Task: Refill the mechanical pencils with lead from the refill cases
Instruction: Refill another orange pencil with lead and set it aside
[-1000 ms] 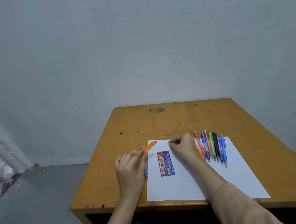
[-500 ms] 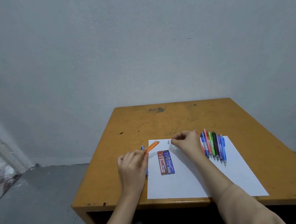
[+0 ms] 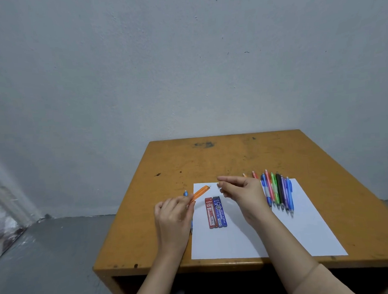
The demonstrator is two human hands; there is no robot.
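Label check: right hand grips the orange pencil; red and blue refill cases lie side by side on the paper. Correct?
No. In the head view the left hand grips the orange pencil, not the right hand. The red refill case and blue refill case do lie side by side on the paper.

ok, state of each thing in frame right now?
orange pencil: held tilted in left hand
right hand: over the paper, small pale piece at fingertips, grip unclear
red lead case: flat on paper, beside blue lead case
pencil row: lying side by side
blue pencil: mostly hidden under left hand
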